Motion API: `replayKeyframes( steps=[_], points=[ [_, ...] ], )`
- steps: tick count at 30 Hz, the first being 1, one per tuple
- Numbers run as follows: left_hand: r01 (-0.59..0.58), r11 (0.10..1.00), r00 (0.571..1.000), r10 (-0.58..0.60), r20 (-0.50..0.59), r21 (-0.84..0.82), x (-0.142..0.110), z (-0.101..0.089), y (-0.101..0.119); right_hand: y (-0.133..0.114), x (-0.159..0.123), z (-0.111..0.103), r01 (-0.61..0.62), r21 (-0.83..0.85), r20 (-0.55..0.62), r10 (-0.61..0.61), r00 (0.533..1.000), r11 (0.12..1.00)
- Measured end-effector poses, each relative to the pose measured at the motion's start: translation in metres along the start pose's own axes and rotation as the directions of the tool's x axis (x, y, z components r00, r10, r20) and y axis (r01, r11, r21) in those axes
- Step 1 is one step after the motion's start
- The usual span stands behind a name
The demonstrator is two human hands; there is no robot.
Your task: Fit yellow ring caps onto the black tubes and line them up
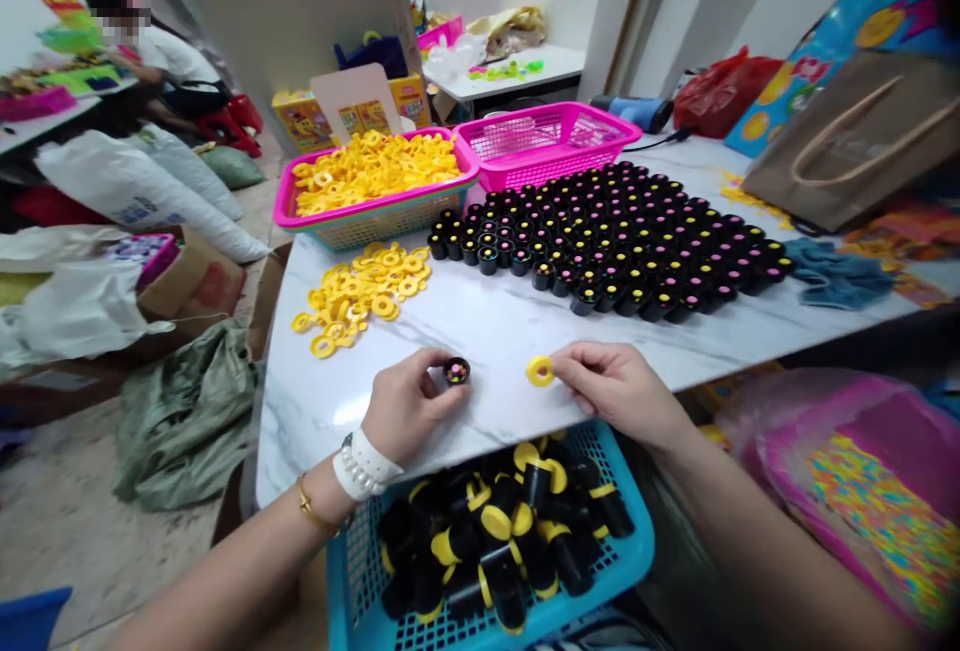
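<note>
My left hand [409, 403] is closed around a small black cylinder [456, 370] with a coloured top, held just above the marble table [480, 331]. My right hand [615, 389] pinches a yellow ring [539, 370] a short way to the right of the cylinder. The two parts are apart, not touching. Below my hands a blue basket [360, 571] holds several black cylinders fitted with yellow rings. A loose pile of yellow rings [360, 293] lies on the table to the upper left. Many black cylinders [607, 231] stand in rows further back.
A pink basket of yellow rings [375, 176] and a pink basket [544, 141] stand at the table's far side. A brown paper bag [855, 136] and blue cloth [840, 276] lie right. Sacks and boxes [180, 401] crowd the floor left, where a person [165, 61] sits far back.
</note>
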State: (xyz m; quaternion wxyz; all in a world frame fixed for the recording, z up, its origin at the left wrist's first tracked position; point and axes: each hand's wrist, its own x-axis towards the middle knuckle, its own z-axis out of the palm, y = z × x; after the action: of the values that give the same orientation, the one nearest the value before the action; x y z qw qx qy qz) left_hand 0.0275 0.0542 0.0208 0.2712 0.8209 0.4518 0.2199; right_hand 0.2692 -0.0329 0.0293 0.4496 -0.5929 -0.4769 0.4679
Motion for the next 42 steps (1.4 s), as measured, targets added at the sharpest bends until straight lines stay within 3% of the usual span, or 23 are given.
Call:
replayKeyframes(
  steps=[5, 10, 13, 17, 23, 35, 42],
  points=[
    [-0.076, 0.995, 0.996, 0.072, -0.06, -0.071, -0.014, 0.004, -0.009, -0.022, 0.031, 0.044, 0.276, -0.285, 0.137, -0.246, 0.96, 0.918],
    [-0.087, 0.994, 0.995, 0.083, -0.053, -0.072, -0.012, 0.006, -0.006, -0.035, 0.043, 0.063, 0.337, -0.575, 0.136, -0.319, 0.938, 0.746],
    [-0.082, 0.995, 0.997, 0.081, -0.011, -0.057, -0.013, 0.004, -0.004, -0.04, 0.041, 0.062, 0.294, -0.53, 0.202, -0.218, 0.955, 0.796],
    [-0.078, 0.994, 0.997, 0.078, 0.002, -0.07, -0.013, 0.004, -0.005, -0.04, 0.043, 0.057, 0.12, -0.395, 0.286, -0.002, 0.958, 0.911],
    [-0.087, 0.994, 0.996, 0.088, 0.013, -0.06, -0.014, 0.005, -0.006, -0.027, 0.055, 0.058, -0.026, -0.407, 0.31, 0.164, 0.936, 0.913],
    [-0.105, 0.977, 0.994, 0.107, 0.0, -0.183, -0.012, -0.004, -0.002, -0.025, 0.059, 0.057, -0.119, -0.265, 0.406, 0.222, 0.887, 0.957],
    [0.123, 0.931, 0.984, -0.07, 0.162, -0.344, -0.003, -0.013, 0.003, -0.027, 0.055, 0.061, -0.137, -0.219, 0.423, 0.22, 0.879, 0.966]
  ],
)
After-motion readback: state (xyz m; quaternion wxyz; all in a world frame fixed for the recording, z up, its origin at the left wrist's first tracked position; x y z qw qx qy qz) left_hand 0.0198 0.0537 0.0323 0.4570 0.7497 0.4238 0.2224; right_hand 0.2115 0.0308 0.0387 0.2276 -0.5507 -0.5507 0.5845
